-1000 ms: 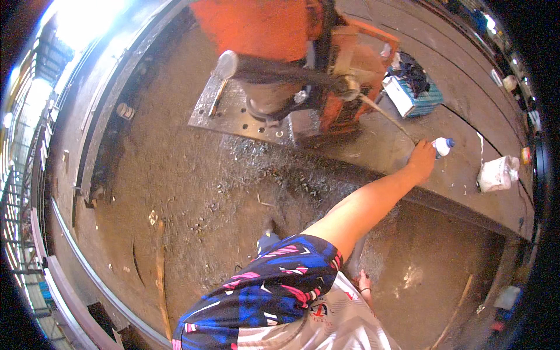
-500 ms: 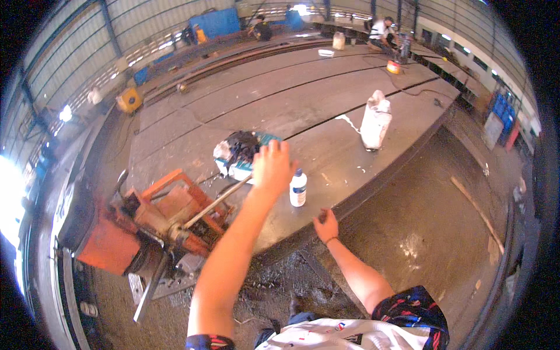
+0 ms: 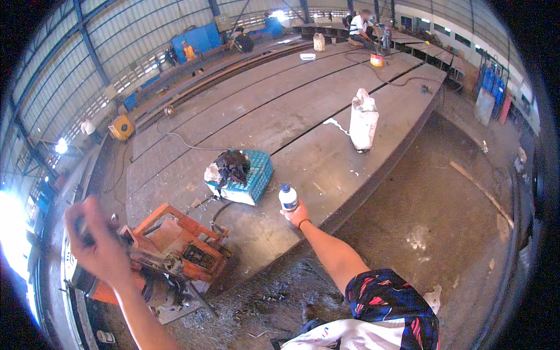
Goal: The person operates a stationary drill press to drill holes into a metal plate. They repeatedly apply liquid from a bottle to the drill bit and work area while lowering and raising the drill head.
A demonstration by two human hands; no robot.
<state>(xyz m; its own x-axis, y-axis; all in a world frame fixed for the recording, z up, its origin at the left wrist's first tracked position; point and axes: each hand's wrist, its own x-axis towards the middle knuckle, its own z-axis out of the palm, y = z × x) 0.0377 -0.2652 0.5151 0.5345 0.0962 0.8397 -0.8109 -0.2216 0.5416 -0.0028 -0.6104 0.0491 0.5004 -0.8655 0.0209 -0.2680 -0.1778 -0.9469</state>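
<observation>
My right hand is wrapped round a small white bottle with a blue cap, near the front edge of the big steel plate. At the far left, my left hand is raised over the back of an orange machine that looks like a portable drill. Motion smears its curled fingers; whether they hold the dark thing seen between them is unclear. Behind the bottle sits a teal and white box, with a dark crumpled cloth and a whitish one on top.
A larger white container stands on the plate beside a white spill. Farther back a person crouches near a red and yellow container. A cable crosses the plate. A wooden strip lies on the ground at right.
My left hand has swung from beside the box to the far left, and the machine's long rod no longer shows there. My right hand has reached in and grasped the bottle.
</observation>
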